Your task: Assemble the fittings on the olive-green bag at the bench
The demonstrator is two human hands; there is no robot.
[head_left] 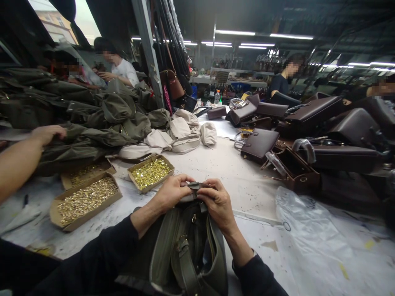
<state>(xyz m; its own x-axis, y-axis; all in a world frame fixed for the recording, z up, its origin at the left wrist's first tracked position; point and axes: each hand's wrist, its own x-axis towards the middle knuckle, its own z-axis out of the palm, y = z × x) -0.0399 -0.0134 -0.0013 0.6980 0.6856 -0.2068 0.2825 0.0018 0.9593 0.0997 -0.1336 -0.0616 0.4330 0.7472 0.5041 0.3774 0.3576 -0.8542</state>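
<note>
A dark olive handbag (160, 246) stands in front of me with its top gaping, showing a zipper pull and a strap (187, 265) inside. At its far edge, a small olive flap or strap end (194, 186) is pinched from both sides. My left hand (173, 192) has thumb and fingers closed on the left side of that piece. Opposite it, my right hand (218, 201) grips the right side, fingertips close to the left ones. Whether a small part sits between the fingertips is hidden.
Cardboard trays of gold metal pieces, one (151, 172) near my left hand and another (88, 201) further left, lie on the table. Olive bags (108, 111) and beige pouches (182, 131) are piled behind. Brown handbags (308, 119) and plastic film (308, 222) lie right. A co-worker's arm (24, 160) reaches in.
</note>
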